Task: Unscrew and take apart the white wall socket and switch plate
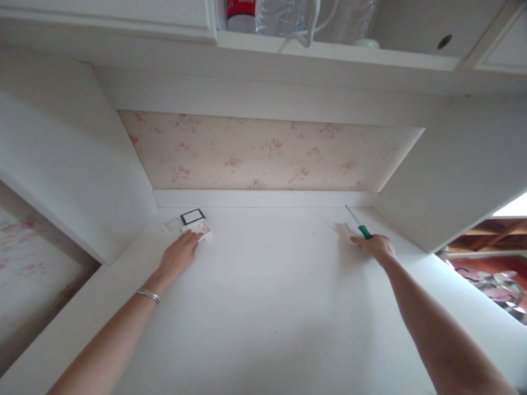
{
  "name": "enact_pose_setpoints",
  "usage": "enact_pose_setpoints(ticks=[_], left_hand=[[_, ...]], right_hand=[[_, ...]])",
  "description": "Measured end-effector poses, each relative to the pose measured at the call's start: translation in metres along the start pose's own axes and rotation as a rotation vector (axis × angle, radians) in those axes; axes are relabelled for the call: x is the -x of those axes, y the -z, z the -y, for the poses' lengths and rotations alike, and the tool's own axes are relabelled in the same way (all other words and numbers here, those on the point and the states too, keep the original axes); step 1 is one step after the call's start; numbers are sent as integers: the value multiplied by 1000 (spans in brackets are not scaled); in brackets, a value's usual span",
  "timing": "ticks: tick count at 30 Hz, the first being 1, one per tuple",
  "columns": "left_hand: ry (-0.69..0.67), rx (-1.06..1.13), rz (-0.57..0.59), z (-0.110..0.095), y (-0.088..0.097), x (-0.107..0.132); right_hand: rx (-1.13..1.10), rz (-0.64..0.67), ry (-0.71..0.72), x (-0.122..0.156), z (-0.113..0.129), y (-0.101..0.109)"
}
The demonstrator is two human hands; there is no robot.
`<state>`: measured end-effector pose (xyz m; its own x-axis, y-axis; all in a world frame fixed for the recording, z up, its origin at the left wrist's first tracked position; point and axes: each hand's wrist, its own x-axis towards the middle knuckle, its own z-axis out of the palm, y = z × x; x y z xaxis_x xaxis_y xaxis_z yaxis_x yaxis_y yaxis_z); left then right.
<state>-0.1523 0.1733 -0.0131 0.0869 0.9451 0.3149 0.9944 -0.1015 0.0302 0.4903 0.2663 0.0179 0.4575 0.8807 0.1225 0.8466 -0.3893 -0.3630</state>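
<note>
White plastic switch module [200, 228], far left of desk [267, 285]: light, rigid, likely brittle; I'd pinch its side edges. Grip of left hand [179, 255] slack, fingertips resting on it. Grip of right hand [376, 247] closed round green-handled screwdriver [364, 231].

No text, brand or number can be read. The red container [241, 13] at 12 o'clock and the black-framed plate [192, 216] at 10 o'clock are too blurred for letters.
</note>
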Motion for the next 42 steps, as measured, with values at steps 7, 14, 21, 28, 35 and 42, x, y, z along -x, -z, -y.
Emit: enact_pose_setpoints(ticks=[7,14,21,28,35,42], left_hand=[[12,-88,-82,6,8,2],[-138,174,-185,-75,31,22],[-192,614,144,-167,34,59],[-69,813,295,-181,23,28],[-69,930,262,-196,-2,-8],[-144,971,216,-191,1,2]], right_hand=[[68,116,-13,28,12,-5],[-2,79,182,127,52,-11],[-158,206,341,222,99,-13],[-528,287,308,237,124,-19],[-886,304,29,203,136,-37],[-1035,461,90,212,143,-49]])
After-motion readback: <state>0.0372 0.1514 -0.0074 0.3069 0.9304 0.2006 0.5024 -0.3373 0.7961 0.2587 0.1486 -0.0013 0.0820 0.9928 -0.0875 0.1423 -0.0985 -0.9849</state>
